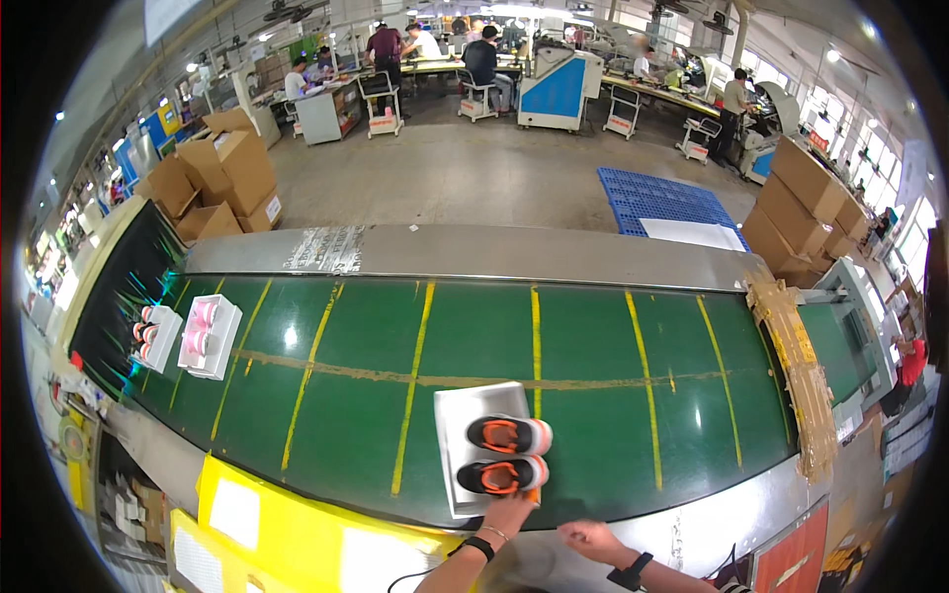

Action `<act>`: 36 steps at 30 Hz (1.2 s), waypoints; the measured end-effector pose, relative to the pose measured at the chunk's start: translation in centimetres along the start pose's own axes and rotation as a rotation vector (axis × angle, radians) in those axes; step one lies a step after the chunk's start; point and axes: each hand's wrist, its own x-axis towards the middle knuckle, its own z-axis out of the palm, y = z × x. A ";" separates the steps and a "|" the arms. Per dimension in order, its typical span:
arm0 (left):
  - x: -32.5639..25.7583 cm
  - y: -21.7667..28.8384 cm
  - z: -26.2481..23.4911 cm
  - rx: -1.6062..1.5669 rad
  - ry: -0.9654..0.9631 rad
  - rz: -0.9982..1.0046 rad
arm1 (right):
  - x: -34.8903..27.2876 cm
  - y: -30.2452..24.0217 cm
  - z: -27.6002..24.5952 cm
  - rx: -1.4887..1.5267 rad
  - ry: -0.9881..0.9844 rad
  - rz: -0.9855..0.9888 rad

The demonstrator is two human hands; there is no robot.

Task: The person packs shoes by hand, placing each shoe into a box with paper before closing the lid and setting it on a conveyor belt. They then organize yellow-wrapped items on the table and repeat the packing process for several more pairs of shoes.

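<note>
A white tray lies on the green conveyor belt near its front edge and carries a pair of small black-and-orange shoes. My left hand touches the near edge of that tray, just below the closer shoe; whether the fingers grip it is hidden. My right hand hovers over the metal front rim, fingers loosely apart, holding nothing. Both wrists wear dark bands.
Two more white trays ride at the belt's far left, one with pink shoes and one with dark-and-red shoes. Yellow sheets lie at front left. Cardboard boxes, a blue pallet and seated workers stand beyond.
</note>
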 end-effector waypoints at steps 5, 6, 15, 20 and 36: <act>-3.0 12.0 -1.5 -0.140 -0.013 0.283 | -1.6 -9.2 -8.2 -0.511 0.416 -0.532; -4.0 14.1 -2.3 -0.194 0.053 0.388 | -2.2 -9.4 -9.2 -0.588 0.293 -0.640; -12.1 25.9 4.3 -0.284 -0.056 0.182 | -14.8 -0.9 -10.5 -0.911 -0.061 -0.780; -12.1 28.8 5.1 -0.375 0.120 0.098 | -13.6 2.4 -10.0 -0.959 -0.148 -0.832; -8.0 35.3 -1.7 -0.506 -0.226 -0.058 | -27.6 14.7 -20.0 -0.369 0.904 0.008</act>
